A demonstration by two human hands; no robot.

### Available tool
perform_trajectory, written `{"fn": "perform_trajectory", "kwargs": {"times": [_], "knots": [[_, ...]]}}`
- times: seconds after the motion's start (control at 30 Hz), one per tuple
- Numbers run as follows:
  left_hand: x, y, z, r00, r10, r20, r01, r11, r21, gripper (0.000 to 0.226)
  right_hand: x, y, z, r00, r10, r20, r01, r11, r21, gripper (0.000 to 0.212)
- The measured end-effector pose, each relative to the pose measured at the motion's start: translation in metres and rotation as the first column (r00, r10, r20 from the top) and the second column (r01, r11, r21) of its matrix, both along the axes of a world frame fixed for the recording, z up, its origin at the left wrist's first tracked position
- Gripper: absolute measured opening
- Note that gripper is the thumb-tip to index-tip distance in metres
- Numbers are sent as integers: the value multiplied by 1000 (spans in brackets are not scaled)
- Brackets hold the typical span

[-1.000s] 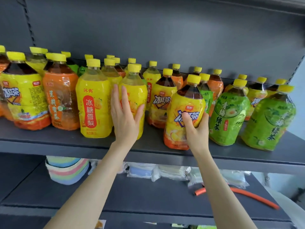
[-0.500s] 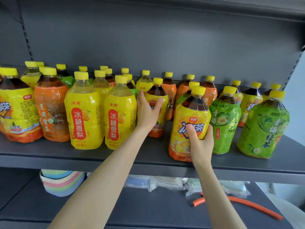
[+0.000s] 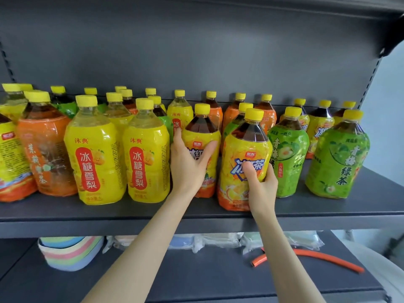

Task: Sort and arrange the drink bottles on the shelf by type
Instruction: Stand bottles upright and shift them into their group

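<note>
Head view: both my hands are clamped on iced tea bottles that carry the same yellow-and-orange label, on the upper shelf. My left hand wraps the farther iced tea bottle, with the thumb on the right of the label and the fingers round its left side. That bottle stands just right of the two pear drink bottles. My right hand grips the nearer iced tea bottle low on its label. It stands near the shelf's front edge, just left of a green tea bottle. I judge that the double grip serves to bring matching bottles side by side as one group. Both bottles stand upright, long axis vertical, yellow caps up, labels facing near, toward me. The hands are apart, one bottle each.
</note>
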State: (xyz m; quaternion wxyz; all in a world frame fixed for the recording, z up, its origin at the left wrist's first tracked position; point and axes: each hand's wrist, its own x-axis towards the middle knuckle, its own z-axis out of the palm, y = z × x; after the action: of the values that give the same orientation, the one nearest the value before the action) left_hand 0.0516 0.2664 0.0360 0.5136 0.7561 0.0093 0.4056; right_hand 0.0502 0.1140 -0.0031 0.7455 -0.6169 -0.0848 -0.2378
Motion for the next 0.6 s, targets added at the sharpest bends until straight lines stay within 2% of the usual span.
{"fn": "perform_trajectory", "kwargs": {"times": [0.13,0.2,0.3,0.37,0.6], "knots": [[-18,1,-7,1000,-8,4,8,1000,24,106,-2,-10,2,999,32,-10,-32,999,-4,57],[-18,3,-9,999,-30,-22,32,998,59,101,-6,-14,3,999,52,-7,-52,999,-12,54],[-14,0,-11,989,-142,-45,138,988,-70,91,-14,-14,4,998,66,-13,-66,998,-20,52],[-12,-3,-12,979,-206,-11,202,968,-150,89,-19,-13,6,999,50,-14,-50,999,-10,52],[-38,-18,-16,954,-273,125,293,938,-185,82,-48,-33,7,997,-77,-3,77,994,77,55]]}}
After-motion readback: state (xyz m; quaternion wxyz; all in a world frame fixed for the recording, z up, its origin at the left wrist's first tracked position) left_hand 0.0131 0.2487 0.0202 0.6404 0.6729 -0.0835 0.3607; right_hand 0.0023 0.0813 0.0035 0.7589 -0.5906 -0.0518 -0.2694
